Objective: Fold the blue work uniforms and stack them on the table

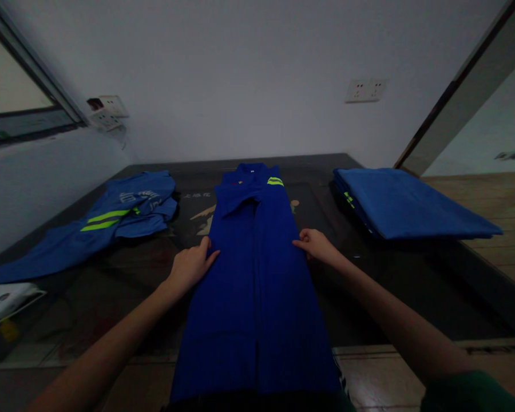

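A bright blue work coverall lies lengthwise down the middle of the dark table, its collar at the far end and its lower part running off the near edge towards me. Yellow-green stripes mark its upper right, and a sleeve is folded across its chest. At the left edge of the cloth, my left hand grips the side between thumb and fingers. My right hand pinches the opposite edge at about the same height. Both hands are level with the middle of the garment.
On the left lies a crumpled blue garment with yellow-green stripes. A flat folded blue stack rests at the right, overhanging the edge of the dark table. A white device with a cable sits at the left edge. Sockets are on the wall behind.
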{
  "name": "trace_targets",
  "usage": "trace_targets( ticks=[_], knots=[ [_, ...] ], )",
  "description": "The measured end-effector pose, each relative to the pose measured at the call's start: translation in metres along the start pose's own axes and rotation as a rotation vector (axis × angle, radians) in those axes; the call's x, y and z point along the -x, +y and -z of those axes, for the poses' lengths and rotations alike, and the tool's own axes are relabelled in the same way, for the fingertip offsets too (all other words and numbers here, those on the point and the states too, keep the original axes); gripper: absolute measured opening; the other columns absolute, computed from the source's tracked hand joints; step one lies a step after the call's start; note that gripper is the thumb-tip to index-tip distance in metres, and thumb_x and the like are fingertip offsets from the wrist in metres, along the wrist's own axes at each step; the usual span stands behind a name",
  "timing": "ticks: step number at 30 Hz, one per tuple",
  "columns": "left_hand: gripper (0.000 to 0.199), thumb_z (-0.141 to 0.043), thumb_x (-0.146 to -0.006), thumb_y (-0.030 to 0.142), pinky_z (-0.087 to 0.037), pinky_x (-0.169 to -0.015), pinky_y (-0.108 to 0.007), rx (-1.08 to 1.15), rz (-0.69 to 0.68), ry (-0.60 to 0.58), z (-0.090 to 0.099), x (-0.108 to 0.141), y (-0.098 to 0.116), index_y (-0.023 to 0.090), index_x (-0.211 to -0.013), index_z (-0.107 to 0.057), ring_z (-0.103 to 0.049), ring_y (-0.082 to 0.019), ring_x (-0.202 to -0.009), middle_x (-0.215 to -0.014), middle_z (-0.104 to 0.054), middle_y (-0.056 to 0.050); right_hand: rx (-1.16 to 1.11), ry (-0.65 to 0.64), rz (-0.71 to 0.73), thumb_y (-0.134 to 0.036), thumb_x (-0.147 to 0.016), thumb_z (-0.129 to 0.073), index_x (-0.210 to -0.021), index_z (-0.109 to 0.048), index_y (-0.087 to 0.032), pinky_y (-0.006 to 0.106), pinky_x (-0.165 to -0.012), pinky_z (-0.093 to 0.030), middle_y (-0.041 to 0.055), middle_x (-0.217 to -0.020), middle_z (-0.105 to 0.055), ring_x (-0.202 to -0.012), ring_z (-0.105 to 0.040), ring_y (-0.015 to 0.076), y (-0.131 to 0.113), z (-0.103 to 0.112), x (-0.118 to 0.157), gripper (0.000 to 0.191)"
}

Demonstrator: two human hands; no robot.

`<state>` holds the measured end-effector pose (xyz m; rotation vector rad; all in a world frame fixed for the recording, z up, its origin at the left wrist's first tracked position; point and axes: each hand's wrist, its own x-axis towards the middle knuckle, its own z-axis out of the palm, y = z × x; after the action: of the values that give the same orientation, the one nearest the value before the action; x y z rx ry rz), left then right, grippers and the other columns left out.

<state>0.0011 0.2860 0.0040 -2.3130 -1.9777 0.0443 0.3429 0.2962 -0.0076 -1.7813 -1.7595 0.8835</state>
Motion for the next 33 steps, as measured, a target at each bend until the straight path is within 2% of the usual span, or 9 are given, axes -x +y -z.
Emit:
trace_targets(
  ticks=[5,8,10,17,23,29,31,33],
  knots=[
    [0.030,-0.030,-0.097,0.034,-0.049,-0.069,-0.033,-0.029,0.002,-0.007,-0.004,-0.002,0.003,0.019,-0.119,-0.043,-0.069,-0.027,-0.082,-0.090,-0.070,-0.012,-0.292,0.012,-0.063,-0.013,-0.081,-0.059,-0.086,-0.036,-0.022,0.019,-0.043,-0.038,-0.0095,-0.056,-0.047,-0.045,-0.050,0.0083,-0.008,-0.005,0.004,0.025],
    [0.030,-0.028,-0.097,0.030,-0.049,-0.070,-0.034,0.007,-0.018,-0.006,-0.006,-0.003,0.000,0.019,-0.120,-0.043,-0.069,-0.027,-0.082,-0.089,-0.070,-0.012,-0.328,0.051,-0.039,-0.009,-0.077,-0.060,-0.092,-0.035,-0.022,0.017,-0.041,-0.034,-0.0136,-0.053,-0.040,-0.042,-0.043,0.0063,-0.007,-0.006,0.004,0.033],
    [0.030,-0.026,-0.097,0.029,-0.049,-0.070,-0.034,0.023,-0.019,-0.012,-0.006,-0.003,-0.002,0.019,-0.121,-0.042,-0.069,-0.027,-0.081,-0.088,-0.070,-0.011,-0.284,0.060,-0.008,-0.008,-0.076,-0.061,-0.094,-0.035,-0.022,0.017,-0.041,-0.032,-0.0144,-0.053,-0.037,-0.041,-0.040,0.0056,-0.004,-0.006,0.004,0.034],
    [0.030,-0.026,-0.097,0.028,-0.048,-0.068,-0.034,0.067,-0.039,-0.049,-0.003,0.003,-0.005,0.021,-0.121,-0.042,-0.069,-0.027,-0.084,-0.092,-0.070,-0.011,-0.184,-0.009,0.017,-0.012,-0.076,-0.062,-0.096,-0.037,-0.022,0.019,-0.039,-0.032,-0.0138,-0.053,-0.038,-0.040,-0.041,0.0072,0.010,0.003,0.005,0.033],
    [0.029,-0.025,-0.097,0.028,-0.047,-0.068,-0.032,0.066,-0.070,-0.112,0.001,0.006,-0.002,0.024,-0.121,-0.041,-0.069,-0.026,-0.085,-0.095,-0.070,-0.010,-0.116,-0.003,0.036,-0.010,-0.077,-0.063,-0.088,-0.040,-0.021,0.018,-0.038,-0.032,-0.0126,-0.053,-0.038,-0.040,-0.040,0.0055,0.006,0.013,0.013,0.028],
    [0.028,-0.026,-0.098,0.027,-0.047,-0.070,-0.033,0.062,-0.111,-0.158,0.003,0.011,0.000,0.024,-0.121,-0.040,-0.069,-0.025,-0.083,-0.097,-0.070,-0.009,0.017,-0.088,0.013,-0.009,-0.076,-0.061,-0.084,-0.046,-0.020,0.019,-0.039,-0.032,-0.0104,-0.055,-0.039,-0.042,-0.041,0.0063,0.002,0.018,0.019,0.021],
    [0.026,-0.029,-0.097,0.026,-0.047,-0.073,-0.035,0.012,-0.123,-0.140,0.006,0.013,0.002,0.021,-0.119,-0.043,-0.068,-0.025,-0.082,-0.093,-0.070,-0.008,0.110,-0.092,0.023,-0.009,-0.077,-0.062,-0.084,-0.050,-0.019,0.019,-0.042,-0.033,-0.0089,-0.057,-0.040,-0.045,-0.043,0.0071,0.002,0.018,0.019,0.017],
    [0.024,-0.033,-0.096,0.024,-0.046,-0.078,-0.037,-0.031,-0.155,-0.056,0.010,0.017,0.006,0.017,-0.115,-0.046,-0.066,-0.025,-0.084,-0.093,-0.069,-0.009,0.239,-0.048,0.061,-0.013,-0.078,-0.062,-0.085,-0.054,-0.018,0.021,-0.047,-0.035,-0.0061,-0.060,-0.046,-0.051,-0.048,0.0090,0.002,0.018,0.021,0.012]
  ],
)
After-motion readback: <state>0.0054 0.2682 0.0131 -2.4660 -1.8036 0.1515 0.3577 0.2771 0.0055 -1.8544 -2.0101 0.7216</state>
